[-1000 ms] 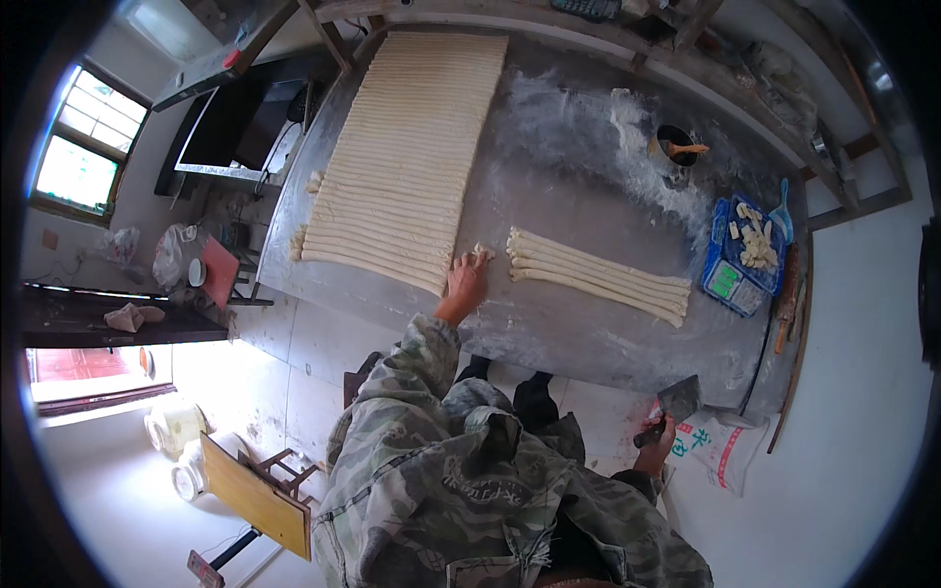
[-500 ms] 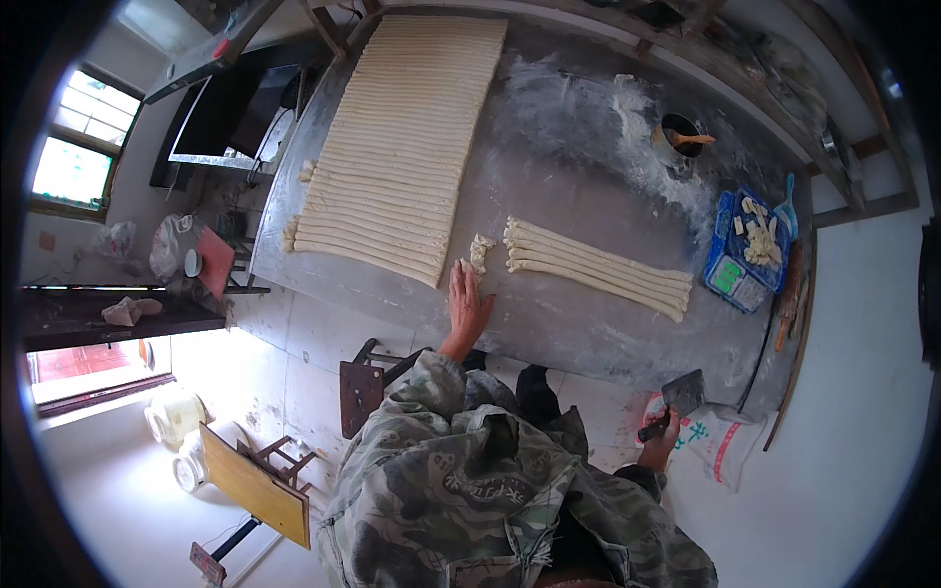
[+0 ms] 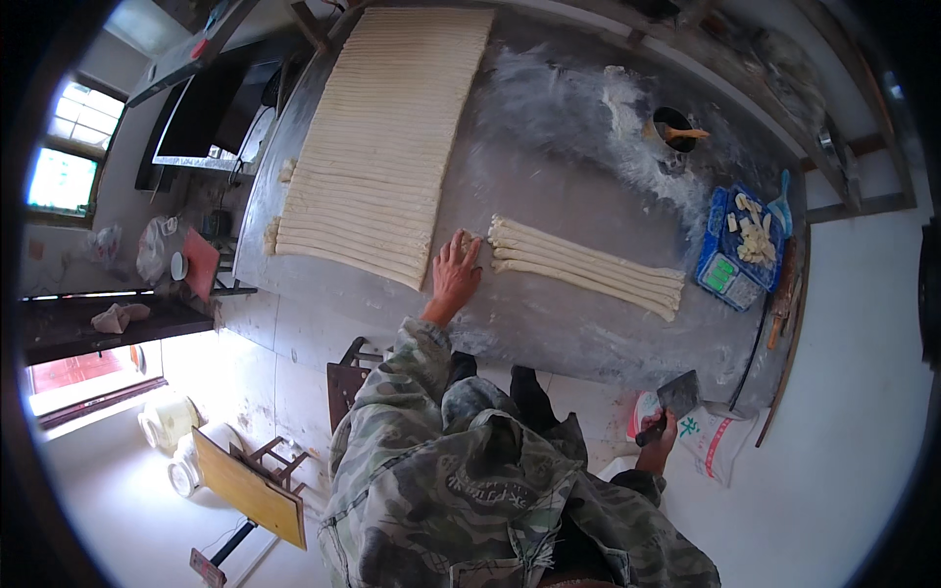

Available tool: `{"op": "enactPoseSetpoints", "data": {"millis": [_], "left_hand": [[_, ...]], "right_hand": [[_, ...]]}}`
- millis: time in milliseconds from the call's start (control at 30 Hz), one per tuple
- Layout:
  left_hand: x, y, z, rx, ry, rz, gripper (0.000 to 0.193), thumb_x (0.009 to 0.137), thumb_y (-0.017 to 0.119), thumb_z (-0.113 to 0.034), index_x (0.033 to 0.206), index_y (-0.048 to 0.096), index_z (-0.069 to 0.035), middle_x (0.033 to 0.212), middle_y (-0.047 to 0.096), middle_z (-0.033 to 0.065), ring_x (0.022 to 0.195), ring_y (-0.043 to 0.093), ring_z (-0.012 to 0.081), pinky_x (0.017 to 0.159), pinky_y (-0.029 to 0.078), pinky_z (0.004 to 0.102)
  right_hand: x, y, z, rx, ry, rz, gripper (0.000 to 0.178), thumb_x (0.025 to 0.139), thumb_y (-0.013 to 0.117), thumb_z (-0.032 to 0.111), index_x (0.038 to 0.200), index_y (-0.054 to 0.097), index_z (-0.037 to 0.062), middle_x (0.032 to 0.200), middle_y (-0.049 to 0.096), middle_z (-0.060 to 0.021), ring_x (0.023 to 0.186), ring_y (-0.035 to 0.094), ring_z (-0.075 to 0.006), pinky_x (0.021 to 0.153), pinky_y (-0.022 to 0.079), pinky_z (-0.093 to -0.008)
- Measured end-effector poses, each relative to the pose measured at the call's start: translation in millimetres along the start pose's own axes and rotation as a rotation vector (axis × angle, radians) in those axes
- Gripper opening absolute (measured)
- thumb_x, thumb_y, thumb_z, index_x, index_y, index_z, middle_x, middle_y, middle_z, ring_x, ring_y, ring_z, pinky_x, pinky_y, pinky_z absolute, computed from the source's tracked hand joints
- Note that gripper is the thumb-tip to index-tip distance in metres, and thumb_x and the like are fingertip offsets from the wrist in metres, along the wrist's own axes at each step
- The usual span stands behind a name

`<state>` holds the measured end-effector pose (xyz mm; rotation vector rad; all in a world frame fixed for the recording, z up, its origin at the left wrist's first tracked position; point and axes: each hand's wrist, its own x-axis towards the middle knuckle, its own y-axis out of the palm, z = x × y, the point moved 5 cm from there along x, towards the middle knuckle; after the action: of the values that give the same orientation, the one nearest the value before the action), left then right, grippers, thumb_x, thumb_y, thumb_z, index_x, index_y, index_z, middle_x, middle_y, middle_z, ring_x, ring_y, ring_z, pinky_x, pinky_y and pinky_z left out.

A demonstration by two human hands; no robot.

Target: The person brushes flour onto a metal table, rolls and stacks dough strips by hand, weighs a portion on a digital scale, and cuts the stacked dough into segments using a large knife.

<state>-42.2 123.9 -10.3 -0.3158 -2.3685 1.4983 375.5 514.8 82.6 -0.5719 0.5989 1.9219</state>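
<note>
My left hand (image 3: pixel 454 279) is on the grey table, its fingers curled over small dough scraps (image 3: pixel 474 245) and mostly covering them. To its left lies a broad sheet of dough strips (image 3: pixel 377 147), set side by side in long rows. Several loose dough strips (image 3: pixel 588 267) lie together to its right. Low on the right, off the table's near edge, my right hand (image 3: pixel 661 443) is closed round the handle of a dough scraper (image 3: pixel 678 394) with a wide, dark, flat blade.
A blue scale (image 3: pixel 723 272) with dough pieces (image 3: pixel 755 242) on it stands at the table's right end. Behind are spilled flour (image 3: pixel 624 118) and a dark pot (image 3: pixel 671 125) with a wooden-handled tool. A stool (image 3: pixel 345 392) and a white sack (image 3: pixel 714 446) are by the near edge.
My left hand has moved forward onto the dough scraps, and its fingers now cover most of them. The right hand still grips the scraper. The whole view has shifted slightly.
</note>
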Motion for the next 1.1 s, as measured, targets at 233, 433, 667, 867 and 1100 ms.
{"op": "enactPoseSetpoints", "data": {"millis": [233, 433, 667, 867, 1100], "left_hand": [[26, 12, 12, -0.053, -0.010, 0.047, 0.049, 0.080, 0.067, -0.015, 0.128, 0.060, -0.016, 0.137, 0.050, 0.0169, 0.114, 0.055, 0.0384, 0.084, 0.053, 0.0504], [19, -8, 32, -0.180, -0.198, -0.116, 0.036, 0.081, 0.062, -0.012, 0.118, 0.062, -0.011, 0.122, 0.056, 0.0155, 0.100, 0.063, 0.0394, 0.079, 0.056, 0.0486], [-25, -3, 13, 0.009, -0.031, 0.053, 0.067, 0.079, 0.075, -0.038, 0.139, 0.055, -0.017, 0.150, 0.041, 0.0191, 0.130, 0.044, 0.0411, 0.098, 0.042, 0.0550], [-32, 13, 15, 0.050, -0.043, 0.086, 0.077, 0.075, 0.077, -0.041, 0.145, 0.052, -0.020, 0.155, 0.035, 0.0196, 0.133, 0.041, 0.0408, 0.101, 0.040, 0.0521], [-11, -5, 1, 0.038, 0.029, -0.014, 0.066, 0.077, 0.075, -0.034, 0.138, 0.056, -0.018, 0.152, 0.038, 0.0192, 0.126, 0.045, 0.0416, 0.096, 0.043, 0.0544]], "right_hand": [[-8, 8, 5, -0.049, -0.018, -0.048, 0.025, 0.100, 0.058, 0.033, 0.092, 0.059, 0.0089, 0.077, 0.056, 0.0018, 0.070, 0.055, -0.0098, 0.071, 0.049, -0.0262], [-2, 0, 2, -0.097, -0.018, -0.046, 0.025, 0.100, 0.058, 0.032, 0.092, 0.059, 0.0083, 0.075, 0.057, 0.0022, 0.068, 0.056, -0.0102, 0.067, 0.047, -0.0263], [-3, 3, -2, -0.069, -0.065, -0.055, 0.025, 0.100, 0.058, 0.034, 0.092, 0.059, 0.0097, 0.078, 0.057, 0.0012, 0.069, 0.054, -0.0116, 0.070, 0.048, -0.0271], [-7, 18, 4, -0.122, -0.033, -0.011, 0.024, 0.101, 0.057, 0.033, 0.097, 0.059, 0.0092, 0.078, 0.056, 0.0030, 0.072, 0.055, -0.0083, 0.071, 0.046, -0.0253], [-6, 13, 5, -0.086, -0.028, -0.009, 0.025, 0.101, 0.057, 0.032, 0.090, 0.056, 0.0091, 0.075, 0.054, 0.0014, 0.069, 0.054, -0.0104, 0.072, 0.048, -0.0270]]}}
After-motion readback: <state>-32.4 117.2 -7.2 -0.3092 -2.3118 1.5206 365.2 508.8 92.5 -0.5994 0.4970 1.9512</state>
